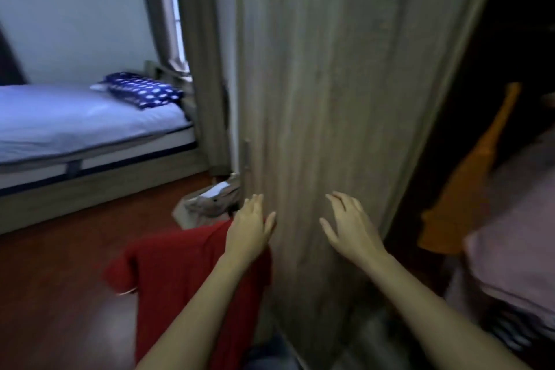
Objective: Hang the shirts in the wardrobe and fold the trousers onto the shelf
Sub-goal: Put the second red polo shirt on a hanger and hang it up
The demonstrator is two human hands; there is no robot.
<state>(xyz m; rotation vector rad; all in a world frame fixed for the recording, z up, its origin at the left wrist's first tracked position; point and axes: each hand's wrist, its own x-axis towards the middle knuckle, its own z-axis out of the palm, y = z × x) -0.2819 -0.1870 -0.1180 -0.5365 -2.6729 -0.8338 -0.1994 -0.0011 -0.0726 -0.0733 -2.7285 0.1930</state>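
Observation:
A red shirt [186, 273] hangs spread out just below my left hand [250, 227] and forearm; what holds it up is hidden. My left hand is near the left edge of the grey wooden wardrobe door [330, 99], fingers straight. My right hand [350, 227] hovers in front of the same door with fingers spread and relaxed, holding nothing. To the right, inside the dark wardrobe [510, 39], an orange garment [468, 189] hangs. Pinkish folded fabric [519, 237] lies stacked on a shelf at the far right.
A bed [75, 129] with a blue dotted pillow [144, 93] stands at the left along the wall. A crumpled brown bag or box [210, 201] lies on the red-brown floor [60, 294] by the door's foot. A curtain [204, 69] hangs behind it.

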